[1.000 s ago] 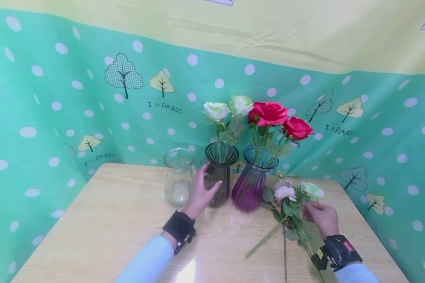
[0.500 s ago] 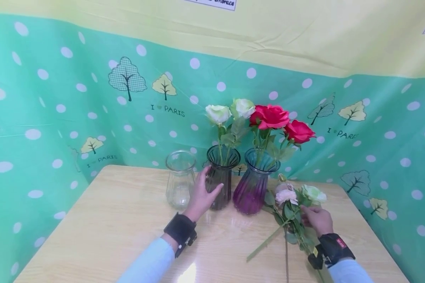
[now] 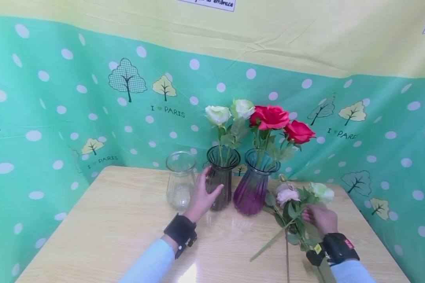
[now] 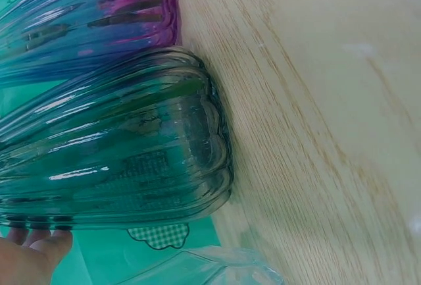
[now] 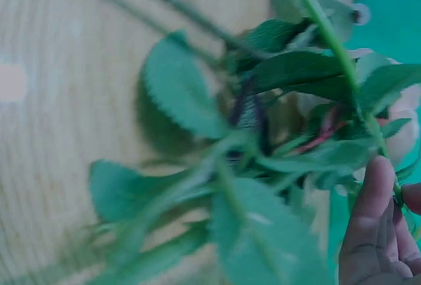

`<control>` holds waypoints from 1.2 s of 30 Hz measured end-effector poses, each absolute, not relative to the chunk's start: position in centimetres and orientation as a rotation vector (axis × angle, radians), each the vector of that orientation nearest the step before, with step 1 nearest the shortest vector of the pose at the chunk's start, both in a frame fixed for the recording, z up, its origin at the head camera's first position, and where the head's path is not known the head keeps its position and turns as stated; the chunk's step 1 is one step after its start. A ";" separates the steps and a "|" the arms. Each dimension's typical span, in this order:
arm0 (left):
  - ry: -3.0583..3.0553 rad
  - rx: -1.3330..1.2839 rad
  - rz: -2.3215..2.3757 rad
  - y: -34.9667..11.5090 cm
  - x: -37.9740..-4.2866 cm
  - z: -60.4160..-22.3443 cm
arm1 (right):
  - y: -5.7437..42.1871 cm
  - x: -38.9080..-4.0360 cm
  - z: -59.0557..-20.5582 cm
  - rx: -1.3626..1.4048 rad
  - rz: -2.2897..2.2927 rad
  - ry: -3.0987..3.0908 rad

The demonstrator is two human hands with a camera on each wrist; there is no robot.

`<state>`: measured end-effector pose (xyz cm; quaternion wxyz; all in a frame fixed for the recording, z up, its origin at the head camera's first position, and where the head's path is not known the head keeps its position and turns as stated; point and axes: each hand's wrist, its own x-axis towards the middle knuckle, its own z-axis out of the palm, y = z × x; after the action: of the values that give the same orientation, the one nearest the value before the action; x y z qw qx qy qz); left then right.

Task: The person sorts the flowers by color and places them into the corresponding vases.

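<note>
My left hand (image 3: 202, 198) rests against a dark grey ribbed glass vase (image 3: 224, 188), thumb and fingers spread apart. In the left wrist view, several fingertips (image 4: 39, 237) touch the side of that vase. Two white roses (image 3: 217, 115) stand in it. At the right, my right hand (image 3: 320, 218) pinches the green stem (image 5: 329, 41) of another white rose (image 3: 322, 192) between thumb and fingers, as the right wrist view shows. This rose lies over a pale pink flower (image 3: 288, 196) and leafy stems on the table.
A clear glass vase (image 3: 180, 188) stands left of the grey one. On its right, a blue-purple vase (image 3: 253, 190) holds two red roses (image 3: 270, 117). The wooden table (image 3: 102, 228) ends at a green and yellow patterned cloth (image 3: 141, 129) behind.
My right hand has drawn the white rose a little to the right, its stem shifting with it. My left hand stays at the grey vase. The head view has tilted slightly.
</note>
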<state>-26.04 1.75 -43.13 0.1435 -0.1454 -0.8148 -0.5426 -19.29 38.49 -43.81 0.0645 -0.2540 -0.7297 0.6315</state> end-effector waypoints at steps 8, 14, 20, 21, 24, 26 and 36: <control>-2.336 -0.425 -1.548 1.7 -25.9 -42.8 | 44.0 -21.3 -47.4 -0.680 2.116 -1.924; -2.328 -0.408 -1.548 1.5 -26.0 -42.9 | 41.1 -19.8 -42.1 -0.652 2.125 -1.817; -2.329 -0.408 -1.562 1.6 -25.9 -42.9 | 36.9 -17.5 -34.9 -0.592 2.318 -1.471; -2.328 -0.410 -1.559 1.6 -25.9 -42.8 | 36.6 -17.3 -34.2 -0.584 2.346 -1.410; -2.332 -0.410 -1.553 1.7 -25.9 -42.8 | 36.1 -17.0 -32.8 -0.503 2.415 -1.276; -2.335 -0.408 -1.557 1.7 -25.9 -42.8 | 35.7 -16.8 -31.9 -0.438 2.458 -1.200; -2.334 -0.406 -1.560 1.8 -25.8 -42.9 | 33.3 -17.1 -29.2 -0.326 2.559 -0.809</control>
<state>-25.79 1.83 -42.86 0.1519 -0.1414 -0.8134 -0.5435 -17.08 33.32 -29.24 0.2172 -0.1176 -0.2920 0.9240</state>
